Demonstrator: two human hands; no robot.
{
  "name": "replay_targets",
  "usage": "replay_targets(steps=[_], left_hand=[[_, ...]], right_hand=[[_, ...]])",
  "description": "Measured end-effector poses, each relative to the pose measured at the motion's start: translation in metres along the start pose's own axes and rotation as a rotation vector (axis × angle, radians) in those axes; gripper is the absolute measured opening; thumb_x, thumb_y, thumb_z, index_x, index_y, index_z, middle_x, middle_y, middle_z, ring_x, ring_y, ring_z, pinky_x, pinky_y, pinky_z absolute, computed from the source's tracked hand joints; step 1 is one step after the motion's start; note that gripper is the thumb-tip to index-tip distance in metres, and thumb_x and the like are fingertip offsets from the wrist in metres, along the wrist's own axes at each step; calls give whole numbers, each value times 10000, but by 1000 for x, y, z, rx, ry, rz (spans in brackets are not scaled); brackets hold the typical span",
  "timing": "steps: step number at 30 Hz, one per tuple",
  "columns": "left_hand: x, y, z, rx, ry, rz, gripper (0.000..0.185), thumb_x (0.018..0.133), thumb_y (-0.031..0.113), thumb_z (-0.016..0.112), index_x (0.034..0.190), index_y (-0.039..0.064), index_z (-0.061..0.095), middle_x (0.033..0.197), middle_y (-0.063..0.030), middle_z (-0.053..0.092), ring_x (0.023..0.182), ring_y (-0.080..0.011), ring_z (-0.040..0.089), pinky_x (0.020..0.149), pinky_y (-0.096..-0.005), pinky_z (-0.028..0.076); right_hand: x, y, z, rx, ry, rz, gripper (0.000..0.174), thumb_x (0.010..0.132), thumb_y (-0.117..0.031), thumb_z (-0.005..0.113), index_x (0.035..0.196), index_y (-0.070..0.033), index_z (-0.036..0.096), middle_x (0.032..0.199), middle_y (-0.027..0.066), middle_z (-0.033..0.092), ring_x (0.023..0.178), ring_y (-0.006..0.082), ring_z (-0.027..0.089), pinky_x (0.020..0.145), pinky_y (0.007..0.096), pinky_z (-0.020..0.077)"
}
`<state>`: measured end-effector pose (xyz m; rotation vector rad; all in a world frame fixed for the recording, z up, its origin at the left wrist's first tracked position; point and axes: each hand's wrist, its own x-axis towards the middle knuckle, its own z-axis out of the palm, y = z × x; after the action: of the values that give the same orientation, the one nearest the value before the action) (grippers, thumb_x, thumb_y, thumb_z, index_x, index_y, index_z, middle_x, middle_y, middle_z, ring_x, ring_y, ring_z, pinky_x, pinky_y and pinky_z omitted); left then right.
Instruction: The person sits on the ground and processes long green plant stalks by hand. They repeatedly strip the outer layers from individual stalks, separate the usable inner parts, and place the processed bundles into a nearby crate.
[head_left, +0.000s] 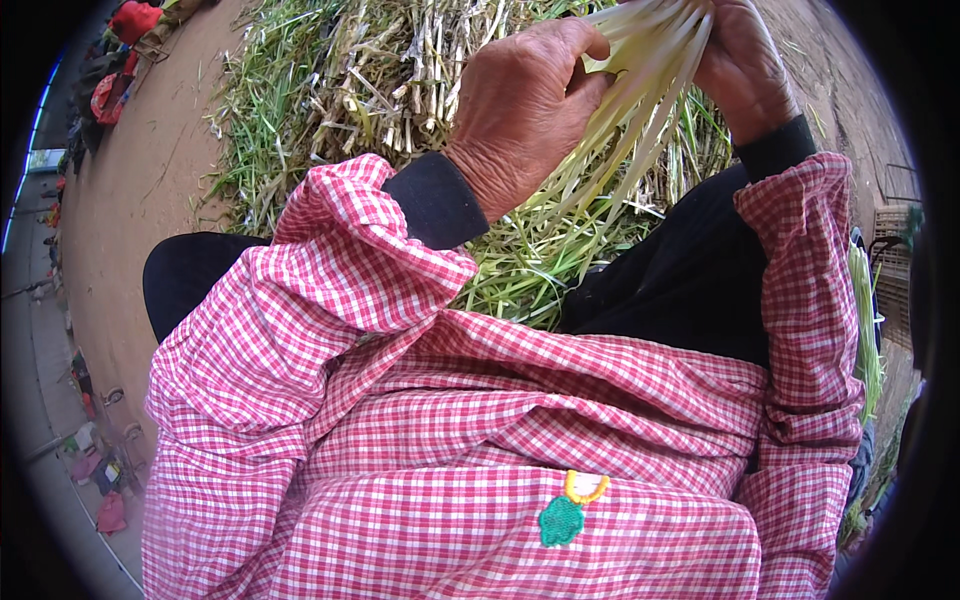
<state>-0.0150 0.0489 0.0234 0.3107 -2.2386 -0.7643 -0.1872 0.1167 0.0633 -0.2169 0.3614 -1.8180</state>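
Note:
At the top right, my right hand (746, 71) grips a bunch of long, pale yellow-green plant strips (652, 82) near their upper end; its fingertips are partly hidden. The strips fan downward and look slightly blurred. Beside them on the left is my left hand (525, 112), fingers curled, with thumb and forefinger at the edge of the bunch. Whether a strip is pinched between them cannot be told. Below both hands, loose green strips and leaves (525, 262) lie between my bent legs.
A heap of dry cut stalks (405, 82) with green leaves (259, 142) lies beyond my left hand. Bare brown ground (142, 165) extends to the left, with red items (109, 97) at its edge. Woven basketwork (894, 262) and a green bundle (866, 337) are at the right.

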Motion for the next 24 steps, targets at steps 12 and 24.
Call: replay_targets(steps=[12, 24], left_hand=[[9, -5, -2, 119, -123, 112, 111, 812, 101, 610, 895, 34, 642, 670, -108, 634, 610, -165, 646, 562, -269, 497], [-59, 1, -24, -117, -886, 114, 41, 811, 56, 597, 839, 27, 593, 691, -115, 619, 637, -247, 643, 577, -322, 511]], right_hand=[[7, 9, 9, -280, 124, -125, 128, 887, -78, 534, 977, -2, 486, 647, 62, 522, 566, 153, 522, 635, 346, 486], [-3, -26, -9, -407, -114, -198, 89, 916, -121, 499, 870, -50, 474, 608, -9, 472, 527, 87, 477, 584, 259, 463]])
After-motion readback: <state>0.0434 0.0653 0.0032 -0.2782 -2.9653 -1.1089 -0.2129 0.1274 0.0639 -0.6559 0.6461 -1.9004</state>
